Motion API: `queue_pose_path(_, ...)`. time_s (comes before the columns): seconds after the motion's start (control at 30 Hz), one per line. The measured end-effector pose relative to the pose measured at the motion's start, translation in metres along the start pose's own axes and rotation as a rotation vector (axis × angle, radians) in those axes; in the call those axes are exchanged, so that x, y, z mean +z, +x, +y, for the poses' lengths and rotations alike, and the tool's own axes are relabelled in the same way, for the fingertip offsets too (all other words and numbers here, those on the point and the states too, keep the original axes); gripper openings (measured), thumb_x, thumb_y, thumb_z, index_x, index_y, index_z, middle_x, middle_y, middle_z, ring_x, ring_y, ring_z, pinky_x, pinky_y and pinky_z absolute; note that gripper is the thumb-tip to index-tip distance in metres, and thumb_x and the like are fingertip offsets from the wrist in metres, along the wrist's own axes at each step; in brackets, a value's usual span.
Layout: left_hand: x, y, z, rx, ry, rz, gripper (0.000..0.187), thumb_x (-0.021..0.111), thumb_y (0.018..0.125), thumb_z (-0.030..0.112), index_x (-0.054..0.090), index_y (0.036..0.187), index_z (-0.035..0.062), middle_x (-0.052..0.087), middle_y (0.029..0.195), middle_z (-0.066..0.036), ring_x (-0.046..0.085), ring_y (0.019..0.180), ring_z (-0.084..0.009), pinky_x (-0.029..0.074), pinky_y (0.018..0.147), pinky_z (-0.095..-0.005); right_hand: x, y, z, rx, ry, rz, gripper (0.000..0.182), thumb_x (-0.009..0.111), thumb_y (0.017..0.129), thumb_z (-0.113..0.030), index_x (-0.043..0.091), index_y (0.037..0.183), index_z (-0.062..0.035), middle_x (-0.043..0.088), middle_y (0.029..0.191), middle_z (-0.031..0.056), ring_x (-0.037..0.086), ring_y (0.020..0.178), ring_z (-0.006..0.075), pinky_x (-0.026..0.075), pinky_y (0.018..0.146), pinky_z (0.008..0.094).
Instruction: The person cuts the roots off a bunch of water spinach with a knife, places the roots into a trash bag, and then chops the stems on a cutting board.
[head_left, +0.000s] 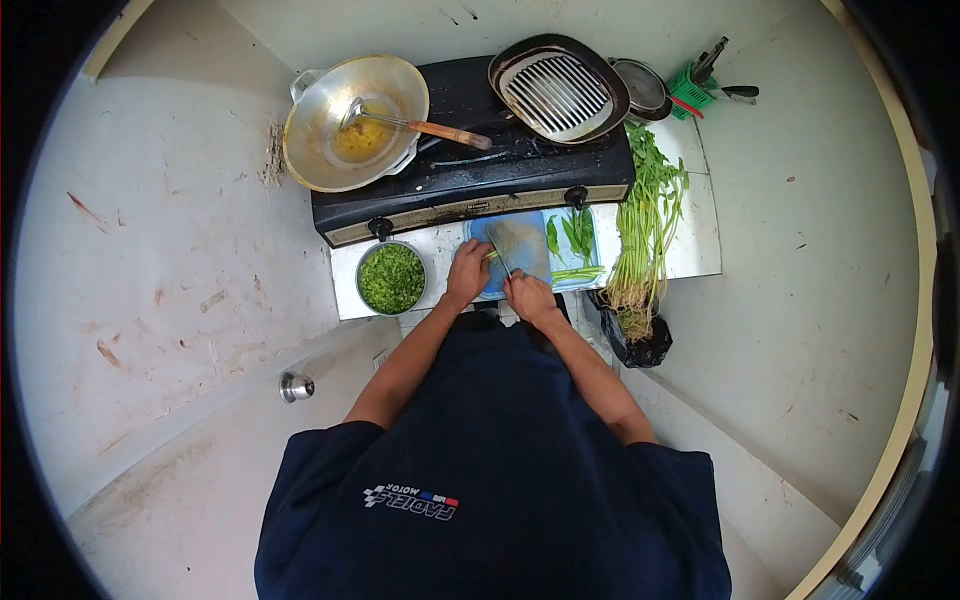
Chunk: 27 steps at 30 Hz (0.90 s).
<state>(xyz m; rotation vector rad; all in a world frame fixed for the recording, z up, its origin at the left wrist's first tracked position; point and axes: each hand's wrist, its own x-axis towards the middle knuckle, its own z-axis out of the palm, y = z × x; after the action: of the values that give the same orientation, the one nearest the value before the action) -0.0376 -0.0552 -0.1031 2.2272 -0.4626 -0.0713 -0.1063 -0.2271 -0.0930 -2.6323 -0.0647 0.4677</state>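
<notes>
My right hand [529, 296] is closed round the handle of a knife [498, 249], whose blade slants up and left over the blue cutting board [527, 248]. Just left of the blade, my left hand [468, 272] has its fingers closed on a short piece of green stalk [491, 255]. Most of that stalk is hidden by the fingers. On the pale blue tray to the right lie green leaves [578, 233] and several cut stems [577, 273]. A round pot of finely chopped greens [391, 279] stands left of my left hand.
Behind the board is a two-burner stove [480, 190], bearing a wok [310, 150] with a wooden-handled ladle [450, 132] and a ridged grill pan [555, 95]. Long leafy greens with roots [645, 230] lie at right, above a black plastic bag [645, 350]. A green utensil basket [690, 92] stands behind.
</notes>
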Motion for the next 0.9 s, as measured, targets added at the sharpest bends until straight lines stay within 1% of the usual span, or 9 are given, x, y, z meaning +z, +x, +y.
queue_pose_path(0.1, 0.001, 0.0, 0.001, -0.006, -0.004, 0.011, 0.023, 0.065, 0.082, -0.006, 0.069, 0.104, 0.0007, 0.061, 0.097, -0.02, 0.061, 0.099, -0.0427, 0.049, 0.089, -0.0496, -0.005, -0.008, 0.0, 0.0, -0.009, -0.002, 0.039, 0.049, 0.106, -0.032, 0.061, 0.101, 0.0041, 0.073, 0.081, 0.0265, 0.074, 0.08, 0.0451, 0.06, 0.076, 0.054)
queue_pose_path(0.2, 0.003, 0.0, -0.002, -0.021, -0.008, 0.006, 0.024, 0.066, 0.082, -0.006, 0.069, 0.104, 0.0008, 0.061, 0.096, -0.019, 0.061, 0.098, -0.0424, 0.05, 0.088, -0.0493, -0.009, -0.023, 0.0, 0.047, -0.034, -0.064, 0.038, 0.05, 0.106, -0.032, 0.061, 0.101, 0.0038, 0.073, 0.081, 0.0265, 0.074, 0.081, 0.0456, 0.06, 0.077, 0.0538)
queue_pose_path(0.27, 0.003, 0.0, -0.002, -0.026, -0.006, 0.001, 0.024, 0.066, 0.082, -0.007, 0.07, 0.104, 0.0009, 0.061, 0.096, -0.019, 0.061, 0.097, -0.0423, 0.05, 0.087, -0.0492, -0.008, -0.027, 0.003, 0.035, -0.014, -0.063, 0.038, 0.05, 0.106, -0.032, 0.061, 0.101, 0.0035, 0.073, 0.082, 0.0263, 0.074, 0.081, 0.0456, 0.06, 0.077, 0.0534)
queue_pose_path(0.4, 0.004, 0.0, -0.004, -0.029, 0.002, -0.001, 0.025, 0.066, 0.082, -0.006, 0.07, 0.106, 0.0011, 0.061, 0.097, -0.019, 0.061, 0.098, -0.0418, 0.05, 0.087, -0.0489, 0.0, -0.014, 0.004, 0.0, -0.01, -0.015, 0.039, 0.049, 0.107, -0.034, 0.06, 0.102, 0.004, 0.072, 0.079, 0.0274, 0.073, 0.077, 0.0465, 0.059, 0.073, 0.0536)
queue_pose_path(0.5, 0.004, -0.001, -0.002, -0.032, 0.024, -0.002, 0.025, 0.066, 0.083, -0.005, 0.07, 0.107, 0.0009, 0.061, 0.099, -0.019, 0.061, 0.099, -0.0414, 0.05, 0.088, -0.0486, -0.001, -0.002, 0.003, -0.023, -0.038, 0.0, 0.039, 0.05, 0.106, -0.033, 0.06, 0.101, 0.0036, 0.073, 0.08, 0.0267, 0.073, 0.077, 0.0453, 0.059, 0.073, 0.0525)
queue_pose_path(0.6, 0.003, -0.001, -0.001, -0.048, 0.038, -0.022, 0.025, 0.066, 0.083, -0.005, 0.07, 0.108, 0.0004, 0.062, 0.1, -0.019, 0.061, 0.1, -0.0414, 0.051, 0.089, -0.0485, -0.004, 0.002, 0.001, -0.028, -0.016, 0.015, 0.038, 0.051, 0.105, -0.033, 0.064, 0.098, 0.0027, 0.074, 0.083, 0.0264, 0.074, 0.081, 0.0449, 0.06, 0.076, 0.0525)
queue_pose_path(0.67, 0.001, 0.0, 0.0, -0.053, 0.022, -0.03, 0.026, 0.066, 0.083, -0.005, 0.07, 0.108, 0.0001, 0.063, 0.1, -0.02, 0.061, 0.1, -0.0415, 0.051, 0.089, -0.0486, -0.002, -0.001, 0.002, -0.012, -0.024, 0.0, 0.038, 0.051, 0.105, -0.033, 0.063, 0.099, 0.0028, 0.074, 0.083, 0.026, 0.074, 0.081, 0.045, 0.06, 0.076, 0.0528)
queue_pose_path(0.77, 0.007, -0.001, -0.006, -0.044, -0.047, 0.012, 0.021, 0.066, 0.082, -0.006, 0.069, 0.102, 0.0002, 0.062, 0.096, -0.018, 0.06, 0.097, -0.0409, 0.049, 0.089, -0.0492, -0.005, -0.011, 0.005, 0.008, -0.028, -0.025, 0.038, 0.051, 0.105, -0.033, 0.063, 0.1, 0.0032, 0.074, 0.083, 0.0263, 0.074, 0.08, 0.0456, 0.06, 0.076, 0.0534)
queue_pose_path(0.9, 0.0, 0.002, -0.002, -0.05, -0.052, -0.019, 0.02, 0.066, 0.082, -0.006, 0.068, 0.101, -0.0008, 0.062, 0.095, -0.019, 0.061, 0.098, -0.0412, 0.05, 0.089, -0.0492, -0.005, -0.022, 0.007, 0.051, -0.008, -0.064, 0.039, 0.051, 0.105, -0.034, 0.062, 0.102, 0.0038, 0.073, 0.082, 0.0271, 0.074, 0.08, 0.0464, 0.06, 0.076, 0.0544)
